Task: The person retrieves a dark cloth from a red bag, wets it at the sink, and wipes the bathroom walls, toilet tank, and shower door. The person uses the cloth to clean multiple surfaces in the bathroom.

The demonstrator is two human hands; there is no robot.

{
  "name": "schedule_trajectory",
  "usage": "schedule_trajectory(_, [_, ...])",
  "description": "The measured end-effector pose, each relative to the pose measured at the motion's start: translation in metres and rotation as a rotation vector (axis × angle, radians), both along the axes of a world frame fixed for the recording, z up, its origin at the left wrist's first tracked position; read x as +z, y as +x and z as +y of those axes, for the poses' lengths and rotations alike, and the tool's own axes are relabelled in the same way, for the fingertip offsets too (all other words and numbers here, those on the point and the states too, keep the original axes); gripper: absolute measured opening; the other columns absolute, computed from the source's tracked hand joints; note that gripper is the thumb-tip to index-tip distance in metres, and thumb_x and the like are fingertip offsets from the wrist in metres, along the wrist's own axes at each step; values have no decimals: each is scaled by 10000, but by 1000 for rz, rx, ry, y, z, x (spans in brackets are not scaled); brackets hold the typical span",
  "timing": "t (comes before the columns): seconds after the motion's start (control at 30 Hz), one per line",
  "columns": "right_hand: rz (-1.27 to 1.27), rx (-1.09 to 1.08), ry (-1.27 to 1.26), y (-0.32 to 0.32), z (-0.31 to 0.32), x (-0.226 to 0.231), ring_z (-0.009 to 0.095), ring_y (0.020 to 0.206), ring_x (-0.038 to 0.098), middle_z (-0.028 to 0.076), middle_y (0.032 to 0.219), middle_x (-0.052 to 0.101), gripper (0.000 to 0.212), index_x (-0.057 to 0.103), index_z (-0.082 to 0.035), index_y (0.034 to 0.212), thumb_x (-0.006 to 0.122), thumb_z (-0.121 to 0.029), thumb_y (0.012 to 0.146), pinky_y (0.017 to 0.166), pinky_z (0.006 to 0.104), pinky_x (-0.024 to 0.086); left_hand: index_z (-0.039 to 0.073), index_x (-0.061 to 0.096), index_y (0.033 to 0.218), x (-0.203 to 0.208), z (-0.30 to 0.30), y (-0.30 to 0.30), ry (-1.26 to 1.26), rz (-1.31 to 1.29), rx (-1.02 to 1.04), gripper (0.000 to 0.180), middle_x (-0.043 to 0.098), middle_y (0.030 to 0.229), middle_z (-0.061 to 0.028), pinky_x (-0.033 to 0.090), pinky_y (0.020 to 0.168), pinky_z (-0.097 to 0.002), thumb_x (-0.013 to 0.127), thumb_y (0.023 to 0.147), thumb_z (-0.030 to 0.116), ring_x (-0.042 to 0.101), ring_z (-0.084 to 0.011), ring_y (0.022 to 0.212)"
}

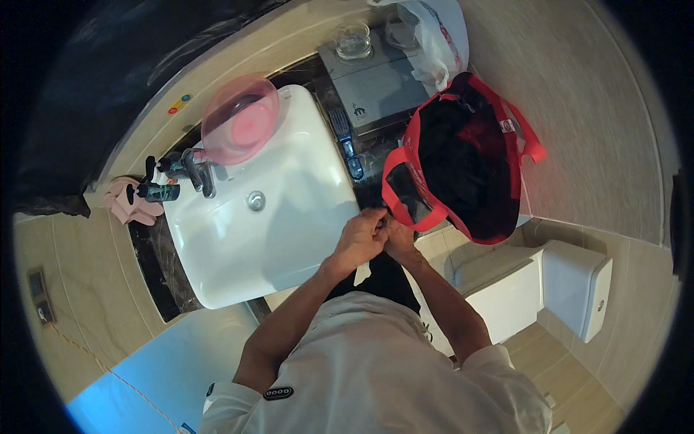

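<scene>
- Fiddling with something small at the bench edge is what this looks like: both hands meet right between the white sink [238, 217] and the red-and-black tote bag [463, 159].
- Left hand [359, 239] is curled over, fingers bent in, and it seems to pinch a small dark bit against the other hand. Can't make out what that bit is, too tiny and half hidden.
- Right hand [397, 235] is tucked just under and beside it, fingers closed too, touching the left. Whether it actually grips anything I can't tell.
- A scrap of white paper or tissue [363, 273] pokes out just below the left hand.
- The bag sits open on the dark bench, its near handle just beside the hands.
- My guess at the step: working on the little item right at the bag's mouth. Next move would need a steady pinch, since the edge is close.
- Also around: pink bowl [240, 119] on the sink rim, faucet [195, 170], toilet tank [575, 286].
</scene>
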State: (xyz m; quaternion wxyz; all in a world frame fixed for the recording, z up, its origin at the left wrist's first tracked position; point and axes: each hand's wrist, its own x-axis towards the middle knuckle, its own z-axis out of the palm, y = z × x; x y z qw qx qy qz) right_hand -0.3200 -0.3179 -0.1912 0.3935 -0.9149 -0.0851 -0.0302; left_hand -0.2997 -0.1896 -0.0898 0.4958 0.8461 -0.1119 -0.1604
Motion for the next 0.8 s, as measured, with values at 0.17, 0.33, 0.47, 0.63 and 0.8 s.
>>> schedule_trajectory(0.17, [-262, -103, 87, 35, 6, 19, 400, 933, 480, 206, 1055, 508, 432, 529, -9, 1054, 655, -192, 684, 771, 465, 421, 14, 580, 1111, 7, -3, 7, 115, -189, -15, 333, 619, 960, -192, 525, 675, -346, 644, 791, 80, 639, -297, 823])
schedule_trajectory(0.33, [-263, -119, -120, 105, 8, 4, 391, 975, 496, 216, 1108, 497, 489, 527, -12, 1158, 617, -187, 710, 804, 465, 427, -2, 581, 1083, 22, 3, 10, 71, -100, 134, 296, 618, 993, -180, 528, 701, -341, 652, 808, 81, 641, -273, 846])
schedule_trajectory(0.47, [-208, -58, -113, 103, 15, -5, 420, 1071, 482, 252, 1217, 477, 542, 530, -21, 1200, 621, -60, 667, 922, 474, 400, 5, 581, 1091, 14, 23, -3, -57, -74, 227, 265, 620, 987, -145, 526, 745, -301, 613, 829, 23, 648, -225, 872])
schedule_trajectory(0.63, [-158, 15, -90, 53, 19, 7, 409, 1084, 483, 228, 1255, 478, 539, 564, -60, 1179, 624, -1, 647, 925, 469, 415, 14, 565, 1112, 5, 29, -18, -161, -117, 235, 298, 598, 1040, -130, 527, 765, -284, 582, 821, -44, 646, -213, 900])
schedule_trajectory(0.8, [-110, 79, -140, 48, 20, -2, 434, 1092, 448, 199, 1235, 443, 561, 539, -100, 1223, 660, -102, 676, 864, 509, 431, 3, 559, 1109, 3, 19, -16, -50, -172, 250, 319, 592, 1034, -141, 535, 739, -281, 603, 794, -24, 653, -244, 868])
